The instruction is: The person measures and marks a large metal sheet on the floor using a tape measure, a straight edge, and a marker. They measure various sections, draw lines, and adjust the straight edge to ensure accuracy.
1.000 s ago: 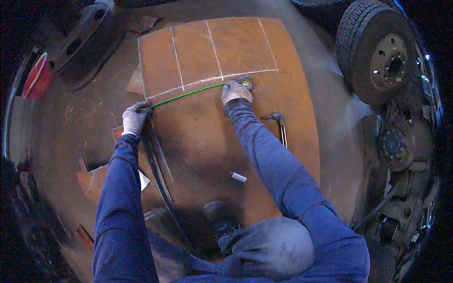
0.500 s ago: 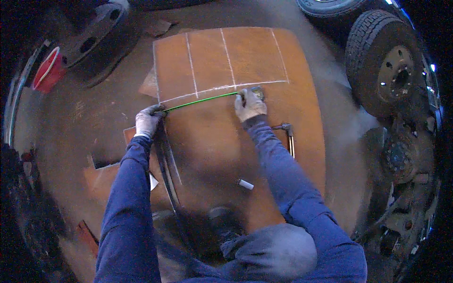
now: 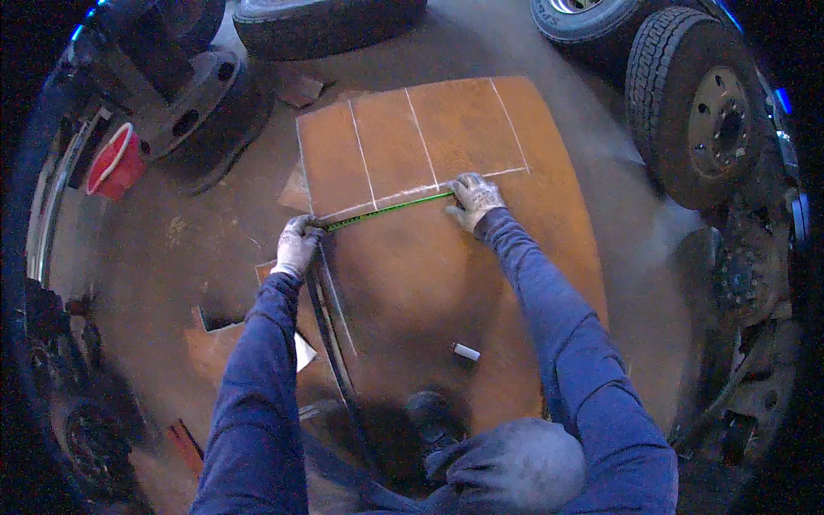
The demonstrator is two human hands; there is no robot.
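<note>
A large rusty steel plate (image 3: 446,266) lies flat on the floor, marked with white chalk lines (image 3: 412,137). A green tape measure (image 3: 390,209) is stretched across it just below the long chalk line. My left hand (image 3: 296,243), in a grey glove, pins the tape's end at the plate's left edge. My right hand (image 3: 475,199), also gloved, is closed over the tape's case on the plate. A white piece of chalk (image 3: 466,351) lies on the plate nearer to me.
Truck tyres (image 3: 699,120) stand at the right and along the far side (image 3: 326,21). A red bucket (image 3: 116,163) and a wheel hub (image 3: 193,94) sit at the left. Steel offcuts (image 3: 219,348) lie beside the plate's left edge. My knee (image 3: 515,463) is at the bottom.
The view has shifted, so the plate sits lower and more central in the frame. Both hands keep the tape stretched along the chalk line; the right hand now covers the case.
</note>
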